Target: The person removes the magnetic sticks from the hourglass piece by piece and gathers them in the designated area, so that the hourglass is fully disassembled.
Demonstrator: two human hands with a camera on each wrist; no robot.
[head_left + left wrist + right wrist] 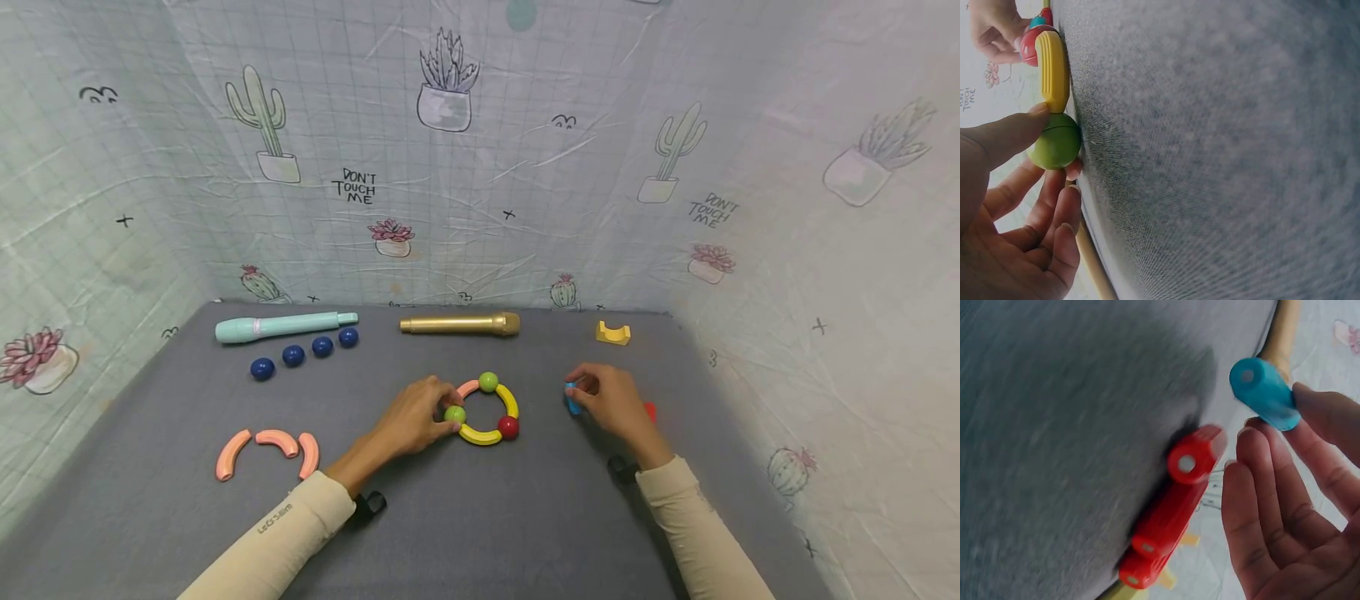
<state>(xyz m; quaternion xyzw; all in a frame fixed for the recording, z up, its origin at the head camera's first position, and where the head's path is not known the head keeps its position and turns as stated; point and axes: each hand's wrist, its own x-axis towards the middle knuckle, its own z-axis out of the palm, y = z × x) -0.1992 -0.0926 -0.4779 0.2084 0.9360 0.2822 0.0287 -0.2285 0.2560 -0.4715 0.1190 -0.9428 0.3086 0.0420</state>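
Note:
My left hand [420, 412] pinches a green ball [454, 415] at the left side of a ring on the grey table. In the left wrist view its thumb presses where this green ball [1057, 147] meets a ridged yellow curved piece [1054, 72]. The ring also has another green ball [488, 382], a red ball [507, 428], a second yellow curved piece [512, 403] and a pink one [468, 388]. To the right, my right hand [611, 400] holds a short blue piece [1266, 394] between thumb and fingers. Red pieces [1188, 456] lie beside that hand, mostly hidden behind it in the head view.
Several dark blue balls [293, 356] line up at the back left, below a teal microphone [288, 326]. A gold microphone [459, 323] lies at the back middle, a yellow notched block [613, 334] at the back right. Three pink curved pieces [277, 442] are left of my left hand.

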